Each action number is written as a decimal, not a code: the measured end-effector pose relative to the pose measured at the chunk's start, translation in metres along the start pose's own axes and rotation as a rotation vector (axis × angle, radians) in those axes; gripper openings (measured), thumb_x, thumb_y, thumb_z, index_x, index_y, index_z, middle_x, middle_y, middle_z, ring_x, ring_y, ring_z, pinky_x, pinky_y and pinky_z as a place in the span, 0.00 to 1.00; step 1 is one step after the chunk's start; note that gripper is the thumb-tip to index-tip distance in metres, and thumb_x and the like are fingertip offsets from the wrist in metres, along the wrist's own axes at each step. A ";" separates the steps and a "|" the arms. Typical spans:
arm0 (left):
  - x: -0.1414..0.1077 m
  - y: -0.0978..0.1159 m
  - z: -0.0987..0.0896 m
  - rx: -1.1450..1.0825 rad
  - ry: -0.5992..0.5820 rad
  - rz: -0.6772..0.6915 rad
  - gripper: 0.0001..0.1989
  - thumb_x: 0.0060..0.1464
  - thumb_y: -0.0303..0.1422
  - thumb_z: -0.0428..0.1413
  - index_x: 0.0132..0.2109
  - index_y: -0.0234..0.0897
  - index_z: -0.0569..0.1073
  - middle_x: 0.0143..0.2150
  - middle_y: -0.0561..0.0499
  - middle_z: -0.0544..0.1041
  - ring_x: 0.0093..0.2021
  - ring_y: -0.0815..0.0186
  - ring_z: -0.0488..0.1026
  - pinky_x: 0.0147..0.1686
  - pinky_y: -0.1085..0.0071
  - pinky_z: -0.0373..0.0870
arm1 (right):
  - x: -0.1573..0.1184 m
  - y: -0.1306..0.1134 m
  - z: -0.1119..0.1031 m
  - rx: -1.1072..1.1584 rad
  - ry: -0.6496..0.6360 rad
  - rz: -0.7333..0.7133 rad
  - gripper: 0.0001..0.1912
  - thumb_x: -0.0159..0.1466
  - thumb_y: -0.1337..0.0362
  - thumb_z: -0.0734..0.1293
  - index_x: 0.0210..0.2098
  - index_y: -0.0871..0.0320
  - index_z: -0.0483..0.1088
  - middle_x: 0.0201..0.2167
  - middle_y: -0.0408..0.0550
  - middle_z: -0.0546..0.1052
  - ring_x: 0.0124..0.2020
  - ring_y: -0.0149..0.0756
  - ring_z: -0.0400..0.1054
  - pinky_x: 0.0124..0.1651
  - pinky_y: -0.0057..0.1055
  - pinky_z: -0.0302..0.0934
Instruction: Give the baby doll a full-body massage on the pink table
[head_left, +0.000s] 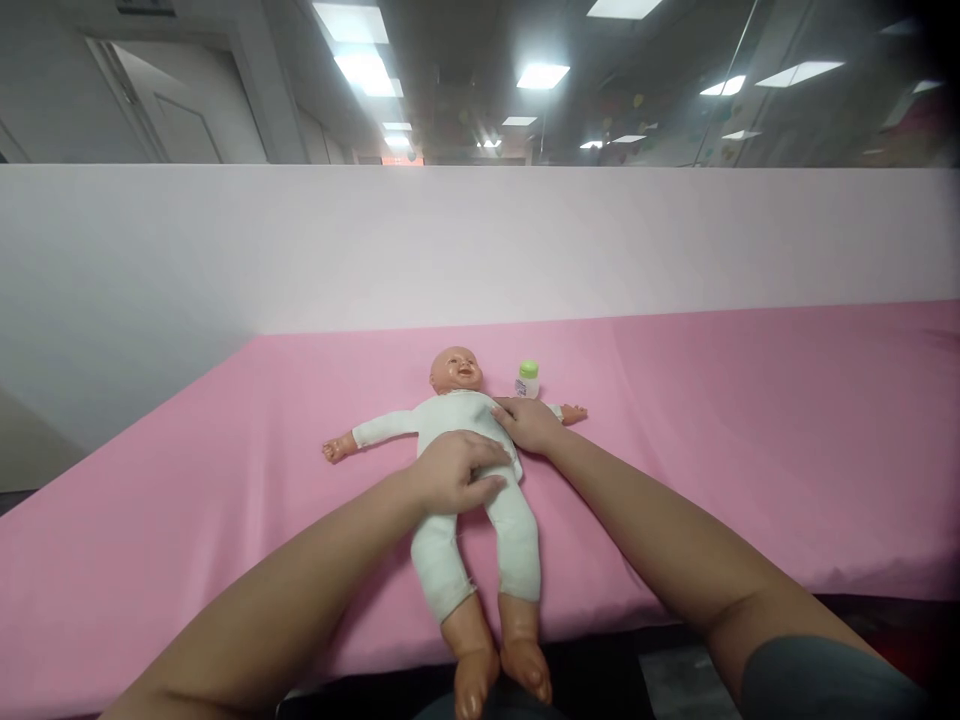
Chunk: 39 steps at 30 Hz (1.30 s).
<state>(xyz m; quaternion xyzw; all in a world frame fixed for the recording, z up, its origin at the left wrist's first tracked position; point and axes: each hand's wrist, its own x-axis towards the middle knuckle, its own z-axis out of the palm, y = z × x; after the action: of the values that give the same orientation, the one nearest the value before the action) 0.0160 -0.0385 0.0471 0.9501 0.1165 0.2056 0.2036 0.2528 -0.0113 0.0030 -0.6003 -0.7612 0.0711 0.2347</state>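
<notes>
A baby doll (442,415) with a white cloth body lies on its back, arms spread and feet towards me. Across its lower belly rests my left hand (457,472), open, fingers stretched to the right. My right hand (529,425) lies over the doll's upper side near its shoulder, fingers extended on the cloth and partly hiding that arm. Just beyond my right hand stands a small clear bottle with a green lid (528,378), upright and apart from my fingers. Neither hand grips anything that I can see.
Under the doll spreads a pink sheet (225,480) over a table, whose front edge is near me; the doll's feet hang past it. A low white partition wall (480,250) runs along the back. Glass and ceiling lights show beyond it, with a door (187,110) at the left.
</notes>
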 end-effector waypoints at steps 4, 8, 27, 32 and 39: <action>0.003 -0.026 0.000 0.156 0.035 -0.127 0.26 0.70 0.48 0.47 0.66 0.41 0.74 0.68 0.45 0.73 0.69 0.53 0.67 0.71 0.53 0.57 | -0.001 -0.001 0.001 -0.008 -0.003 0.002 0.28 0.77 0.44 0.50 0.60 0.48 0.74 0.53 0.48 0.81 0.52 0.45 0.75 0.51 0.37 0.64; -0.002 -0.060 -0.007 0.319 0.063 -0.348 0.36 0.69 0.54 0.46 0.74 0.36 0.62 0.77 0.42 0.56 0.77 0.47 0.49 0.74 0.46 0.45 | -0.002 -0.002 0.002 0.002 0.016 -0.009 0.27 0.77 0.46 0.52 0.61 0.48 0.73 0.54 0.48 0.81 0.53 0.46 0.74 0.52 0.38 0.64; -0.017 -0.089 -0.012 0.216 0.327 -0.523 0.29 0.69 0.45 0.46 0.68 0.33 0.70 0.66 0.40 0.73 0.66 0.51 0.70 0.67 0.54 0.64 | -0.039 -0.076 -0.003 0.302 -0.046 -0.751 0.21 0.69 0.49 0.69 0.57 0.51 0.77 0.61 0.51 0.77 0.63 0.44 0.70 0.70 0.46 0.58; -0.015 -0.087 -0.010 0.201 0.332 -0.552 0.27 0.70 0.42 0.45 0.67 0.32 0.71 0.67 0.40 0.73 0.67 0.52 0.69 0.68 0.54 0.62 | -0.023 -0.055 0.003 0.161 -0.068 -0.548 0.27 0.74 0.48 0.62 0.68 0.49 0.67 0.70 0.51 0.67 0.74 0.46 0.55 0.76 0.53 0.43; -0.014 -0.088 -0.010 0.218 0.338 -0.559 0.27 0.69 0.42 0.45 0.67 0.34 0.71 0.66 0.41 0.74 0.66 0.52 0.70 0.68 0.54 0.63 | -0.002 -0.017 0.000 0.041 -0.025 -0.169 0.31 0.76 0.45 0.57 0.73 0.51 0.59 0.71 0.52 0.65 0.72 0.49 0.58 0.72 0.51 0.51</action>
<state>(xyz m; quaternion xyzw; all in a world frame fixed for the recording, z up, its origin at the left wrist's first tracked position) -0.0131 0.0392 0.0120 0.8501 0.4259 0.2826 0.1271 0.2380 -0.0180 0.0094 -0.5281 -0.8104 0.0738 0.2427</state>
